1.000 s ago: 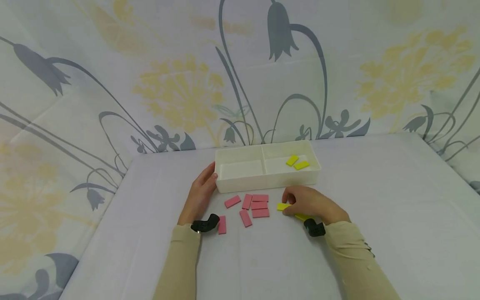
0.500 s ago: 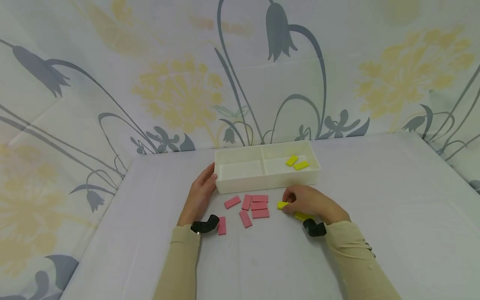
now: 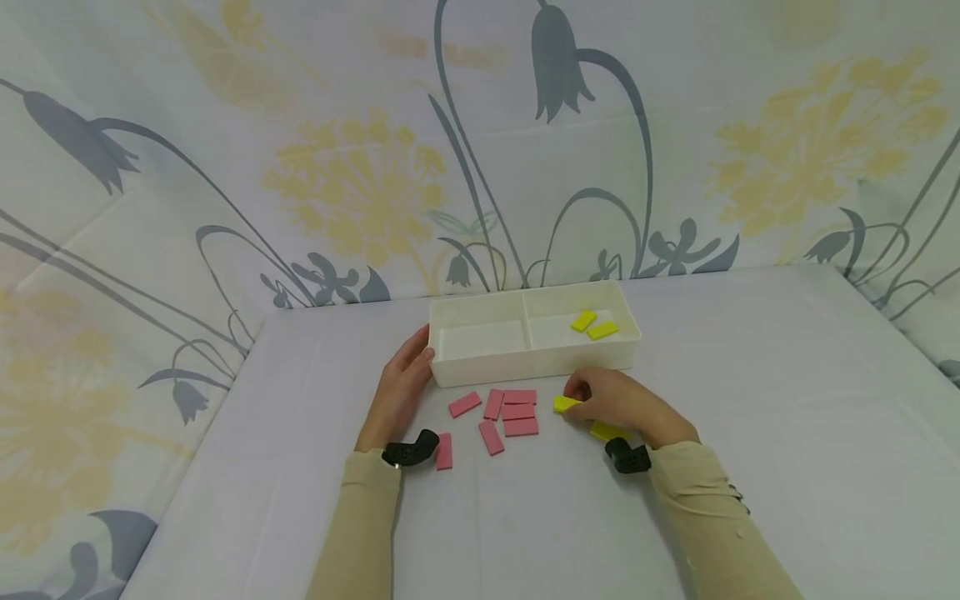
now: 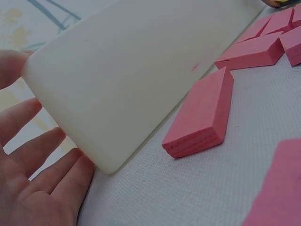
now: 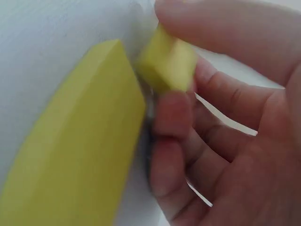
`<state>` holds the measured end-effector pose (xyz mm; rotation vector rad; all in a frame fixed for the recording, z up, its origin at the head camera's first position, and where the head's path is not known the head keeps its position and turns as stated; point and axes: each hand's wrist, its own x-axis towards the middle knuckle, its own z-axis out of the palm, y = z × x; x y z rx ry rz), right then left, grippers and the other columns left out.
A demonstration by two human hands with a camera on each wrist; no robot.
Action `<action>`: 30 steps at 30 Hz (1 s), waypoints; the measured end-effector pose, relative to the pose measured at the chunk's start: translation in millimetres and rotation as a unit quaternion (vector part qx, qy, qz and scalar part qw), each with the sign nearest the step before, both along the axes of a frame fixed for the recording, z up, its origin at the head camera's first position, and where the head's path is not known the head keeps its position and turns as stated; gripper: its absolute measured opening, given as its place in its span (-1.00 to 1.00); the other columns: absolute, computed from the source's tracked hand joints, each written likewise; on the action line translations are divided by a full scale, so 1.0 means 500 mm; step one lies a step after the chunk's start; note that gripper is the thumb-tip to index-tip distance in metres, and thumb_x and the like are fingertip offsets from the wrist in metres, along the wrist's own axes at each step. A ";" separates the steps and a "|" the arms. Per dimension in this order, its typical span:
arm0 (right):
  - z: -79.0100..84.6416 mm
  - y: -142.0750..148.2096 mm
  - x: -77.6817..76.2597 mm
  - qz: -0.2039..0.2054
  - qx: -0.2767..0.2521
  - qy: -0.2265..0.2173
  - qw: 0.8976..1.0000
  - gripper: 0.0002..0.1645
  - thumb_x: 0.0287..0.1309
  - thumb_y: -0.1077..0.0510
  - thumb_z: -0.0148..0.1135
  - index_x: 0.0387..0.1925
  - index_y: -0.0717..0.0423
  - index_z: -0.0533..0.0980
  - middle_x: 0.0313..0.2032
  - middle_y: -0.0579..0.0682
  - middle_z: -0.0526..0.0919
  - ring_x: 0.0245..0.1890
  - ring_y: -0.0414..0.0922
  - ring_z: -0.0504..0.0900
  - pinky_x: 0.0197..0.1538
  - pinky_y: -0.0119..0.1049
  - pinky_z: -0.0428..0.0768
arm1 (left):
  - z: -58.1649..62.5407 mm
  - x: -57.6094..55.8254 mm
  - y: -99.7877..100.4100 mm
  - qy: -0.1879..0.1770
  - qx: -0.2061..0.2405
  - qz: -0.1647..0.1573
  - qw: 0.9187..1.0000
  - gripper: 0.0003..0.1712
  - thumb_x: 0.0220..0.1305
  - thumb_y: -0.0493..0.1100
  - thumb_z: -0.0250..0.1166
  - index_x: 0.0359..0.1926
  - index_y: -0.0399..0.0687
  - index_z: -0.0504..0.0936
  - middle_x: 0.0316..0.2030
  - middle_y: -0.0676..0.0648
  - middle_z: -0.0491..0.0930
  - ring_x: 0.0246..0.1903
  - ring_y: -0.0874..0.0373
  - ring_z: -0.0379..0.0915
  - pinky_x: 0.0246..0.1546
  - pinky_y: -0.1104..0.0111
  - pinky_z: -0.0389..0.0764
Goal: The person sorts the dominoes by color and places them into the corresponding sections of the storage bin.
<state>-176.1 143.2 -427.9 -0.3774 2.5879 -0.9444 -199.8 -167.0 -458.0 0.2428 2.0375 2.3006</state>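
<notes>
In the head view, my right hand (image 3: pixel 618 403) pinches a yellow wooden block (image 3: pixel 564 404) between thumb and fingers. The right wrist view shows that block (image 5: pixel 169 61) at the fingertips, tilted. Under the same hand a second yellow block (image 3: pixel 608 432) lies on the cloth, close to the wrist. My left hand (image 3: pixel 399 390) rests against the left end of a white two-compartment box (image 3: pixel 495 367). Its fingers are fairly straight on the end wall, as the left wrist view shows. Two yellow blocks (image 3: pixel 602 331) lie in the box's right compartment; the left compartment holds nothing.
Several pink blocks (image 3: pixel 519 412) lie flat in front of the box, between my hands. One pink block (image 3: pixel 444 451) is beside my left wrist. A white cloth (image 3: pixel 787 417) covers the table, and a flower-printed curtain (image 3: pixel 480 167) hangs behind the box.
The yellow block in my right hand has tilted and risen slightly, and that hand has shifted a little toward the box. My left hand and the box stay put.
</notes>
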 end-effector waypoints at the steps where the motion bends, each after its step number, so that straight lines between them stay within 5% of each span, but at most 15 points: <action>1: 0.001 -0.001 0.000 -0.002 0.004 0.000 1.000 -0.73 -0.06 0.14 0.29 -0.29 0.12 0.47 -0.39 -0.06 0.46 -0.36 -0.12 0.38 -0.30 -0.30 0.39 | 0.000 0.000 0.000 0.000 -0.002 0.000 1.000 -0.38 0.26 -0.01 0.09 0.31 0.03 0.17 0.27 0.01 0.14 0.20 0.08 0.15 0.15 0.29 0.22; 13: 0.000 0.001 -0.001 -0.018 0.001 -0.006 1.000 -0.71 0.02 0.15 0.22 -0.16 0.05 0.46 -0.28 -0.05 0.49 -0.29 -0.09 0.41 -0.26 -0.28 0.46 | 0.003 0.000 0.000 0.001 -0.029 0.006 1.000 -0.39 0.27 0.01 0.07 0.31 0.07 0.17 0.28 0.03 0.14 0.19 0.11 0.16 0.16 0.26 0.20; 30: -0.007 0.005 -0.004 -0.011 -0.057 -0.028 0.998 -0.63 0.12 0.27 0.02 0.01 0.02 0.38 -0.34 0.03 0.46 -0.51 -0.11 0.46 -0.42 -0.30 0.46 | 0.002 0.000 0.000 0.002 -0.027 0.009 1.000 -0.42 0.29 -0.05 0.05 0.31 0.03 0.17 0.28 0.00 0.14 0.19 0.09 0.16 0.16 0.27 0.21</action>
